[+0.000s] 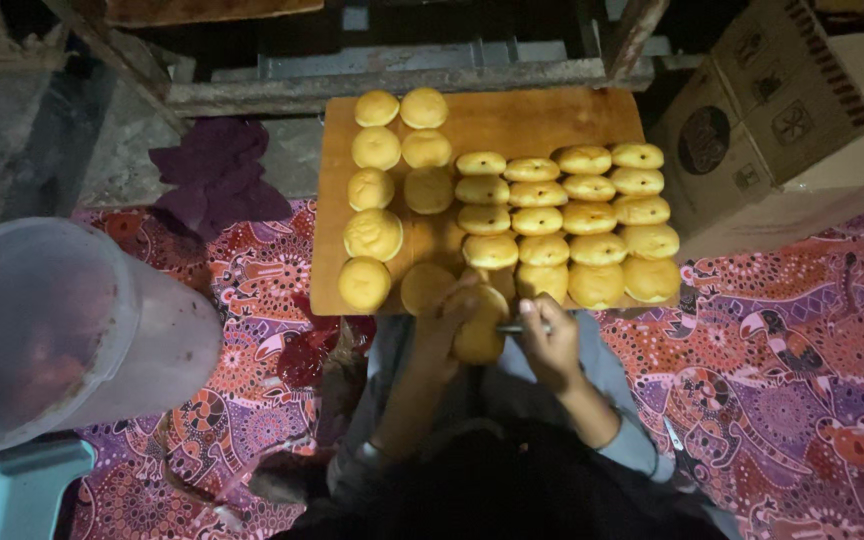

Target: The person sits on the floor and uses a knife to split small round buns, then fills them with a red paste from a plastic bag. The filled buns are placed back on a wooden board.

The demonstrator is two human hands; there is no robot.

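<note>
A wooden board (pixel 512 120) lies on a patterned cloth (pixel 782 380), carrying rows of yellow buns (pixel 537 221); a cardboard box (pixel 792 130) sits just right of it.

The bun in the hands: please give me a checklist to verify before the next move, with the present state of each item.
1. Left hand holds the bun firmly: ok.
2. Right hand grips the thin tool, tip at the bun's side: ok.
3. Tool kind and sharpness: cannot tell, too dark.
4. Fingers away from the tool tip: cannot tell.
5. Wooden board has free space for putting down: ok, at its far side.
6. Buns on the board lie in orderly rows: ok.
</note>
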